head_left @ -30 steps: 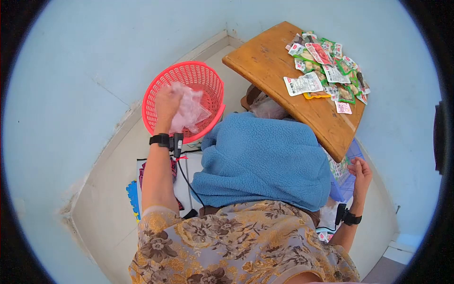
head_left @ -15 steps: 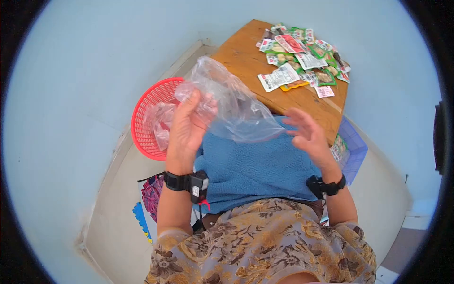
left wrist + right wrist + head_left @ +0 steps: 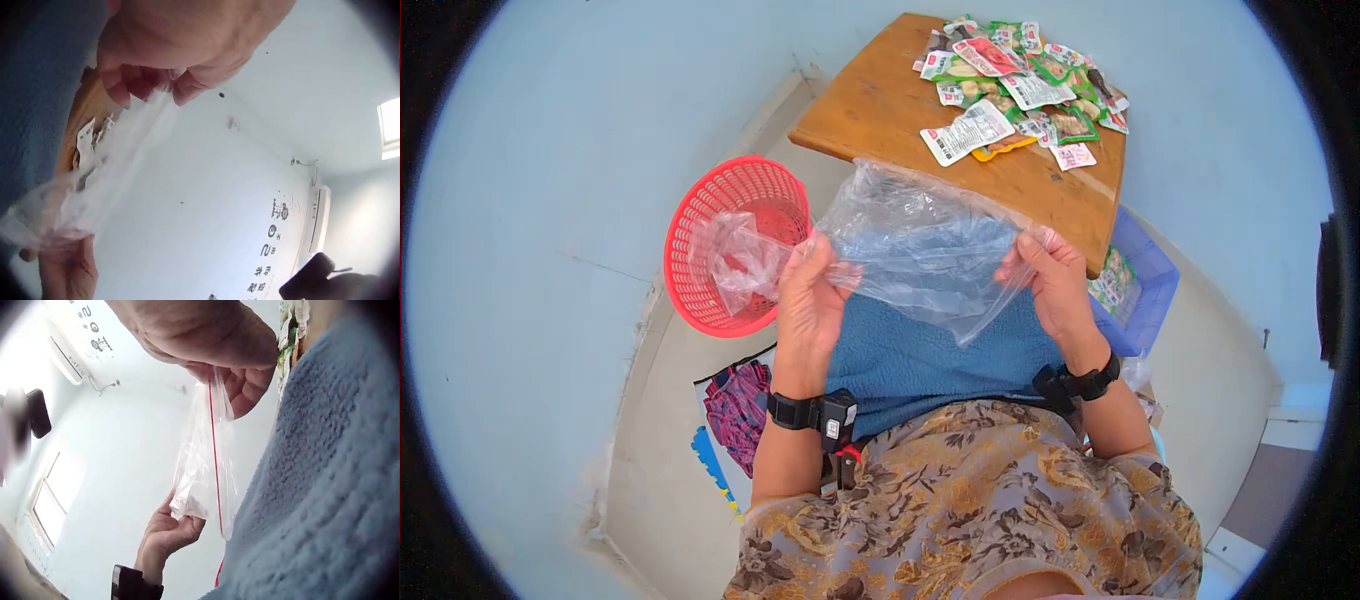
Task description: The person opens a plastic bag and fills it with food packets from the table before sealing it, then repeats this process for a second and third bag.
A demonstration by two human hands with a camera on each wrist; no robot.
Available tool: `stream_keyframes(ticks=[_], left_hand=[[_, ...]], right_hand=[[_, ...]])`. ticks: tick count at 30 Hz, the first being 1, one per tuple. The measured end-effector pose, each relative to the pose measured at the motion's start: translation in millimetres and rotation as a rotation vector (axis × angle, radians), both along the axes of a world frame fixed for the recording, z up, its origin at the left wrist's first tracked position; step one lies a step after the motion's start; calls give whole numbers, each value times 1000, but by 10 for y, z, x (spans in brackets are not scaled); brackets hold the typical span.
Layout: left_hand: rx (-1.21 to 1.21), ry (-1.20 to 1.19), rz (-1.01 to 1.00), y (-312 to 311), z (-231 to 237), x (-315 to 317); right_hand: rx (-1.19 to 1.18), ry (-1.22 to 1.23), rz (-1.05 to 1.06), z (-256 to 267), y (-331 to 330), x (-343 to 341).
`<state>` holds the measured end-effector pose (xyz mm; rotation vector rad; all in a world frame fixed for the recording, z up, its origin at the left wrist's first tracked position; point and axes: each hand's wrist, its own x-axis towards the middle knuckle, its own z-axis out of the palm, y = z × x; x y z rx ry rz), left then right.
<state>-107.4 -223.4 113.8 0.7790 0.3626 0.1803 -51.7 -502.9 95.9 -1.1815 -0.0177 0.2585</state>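
Observation:
A clear plastic bag is stretched between both hands above the lap, in front of the wooden table. My left hand pinches one side of it, and my right hand pinches the other. In the left wrist view the bag hangs from the pinched fingers of the left hand. A red line runs along the bag in the right wrist view, below the right hand. Whether anything is inside the bag, I cannot tell.
Several food packets lie piled on the wooden table. A red basket with crumpled clear plastic stands at the left. The blue basket at the right holds packets. Blue fleece covers the lap.
The left hand has come from the red basket with a clear bag. My right hand has moved up from beside the blue basket and taken hold of the bag's other side, and the bag is spread out.

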Motion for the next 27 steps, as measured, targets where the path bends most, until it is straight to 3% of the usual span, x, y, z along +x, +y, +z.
stream_keyframes(ticks=[8, 10, 11, 13, 14, 16, 23, 25, 27], left_hand=[[241, 107, 30, 287, -235, -127], [629, 266, -155, 458, -266, -122], [631, 271, -157, 459, -313, -114], [953, 269, -109, 319, -248, -69], [953, 277, -110, 294, -252, -46], [1197, 212, -118, 253, -261, 8], [1275, 164, -114, 137, -362, 114], [1313, 71, 84, 141, -421, 140], [1224, 94, 149, 255, -419, 218]], right_hand=[[-60, -51, -35, -93, -60, 19], [-118, -71, 34, -122, -75, 37], [-116, -65, 34, -117, -67, 37], [-147, -77, 91, -96, -43, 16], [-145, -69, 94, -111, -32, 15], [-176, -115, 118, -140, -18, 17], [-199, -106, 133, -111, 12, -2], [-224, -109, 133, -132, 1, 2], [-261, -123, 124, -190, -24, 3]])
